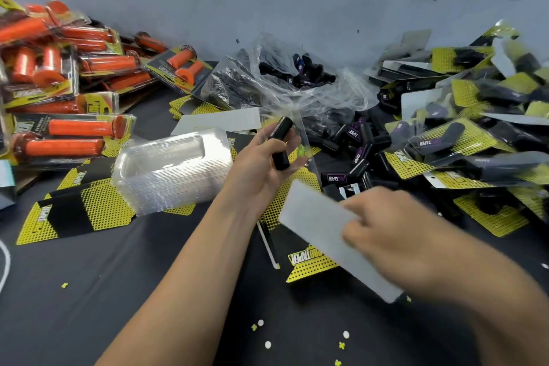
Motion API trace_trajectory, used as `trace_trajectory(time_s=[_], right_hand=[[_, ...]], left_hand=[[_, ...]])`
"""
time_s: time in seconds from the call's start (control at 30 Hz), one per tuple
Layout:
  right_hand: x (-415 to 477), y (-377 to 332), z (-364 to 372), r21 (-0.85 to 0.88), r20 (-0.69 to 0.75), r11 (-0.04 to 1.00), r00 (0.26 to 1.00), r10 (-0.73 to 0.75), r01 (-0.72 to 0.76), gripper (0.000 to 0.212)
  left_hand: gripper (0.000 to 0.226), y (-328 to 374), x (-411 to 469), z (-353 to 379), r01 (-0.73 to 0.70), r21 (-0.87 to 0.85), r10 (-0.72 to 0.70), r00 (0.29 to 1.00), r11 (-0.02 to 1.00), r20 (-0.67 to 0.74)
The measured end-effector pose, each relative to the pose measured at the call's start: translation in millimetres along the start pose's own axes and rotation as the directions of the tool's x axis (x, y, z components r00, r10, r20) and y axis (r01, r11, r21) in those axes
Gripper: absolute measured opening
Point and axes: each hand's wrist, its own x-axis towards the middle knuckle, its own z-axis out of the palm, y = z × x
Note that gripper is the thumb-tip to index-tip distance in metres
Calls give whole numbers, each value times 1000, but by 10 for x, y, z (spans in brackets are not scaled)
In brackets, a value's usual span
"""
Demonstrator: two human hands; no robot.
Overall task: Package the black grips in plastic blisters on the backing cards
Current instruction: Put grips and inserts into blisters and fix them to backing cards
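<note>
Grip (280,144) lies in the left hand (261,169), inside a clear blister (301,131); fingers and thumb curl round both, above the table (118,291). Right hand (395,226), blurred, pinches a card (320,226), grey side up, just below the grip. Blister stack (175,169) stands left, loose grips (353,140) right.
</note>
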Motion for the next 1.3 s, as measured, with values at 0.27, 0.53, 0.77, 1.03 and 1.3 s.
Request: trace_trajectory(time_s=[0.27,0.53,0.77,1.03,1.3], right_hand=[[320,191,74,862,-84,507,993,81,32,24],[365,-34,327,931,146,328,987,60,-158,20],[375,-30,346,940,89,310,980,177,-141,21],[378,-22,310,928,-85,369,935,344,-51,25],[323,-78,366,888,79,447,993,91,-112,26]], left_hand=[[52,-21,-11,71,-23,-49,23,1000,999,9],[47,-21,-123,92,-24,-5,24,998,1000,59],[50,-37,-90,97,-30,14,31,999,999,-40],[46,-9,-132,153,-65,14,66,992,998,-109],[52,-18,-147,143,-36,-47,31,995,998,-91]])
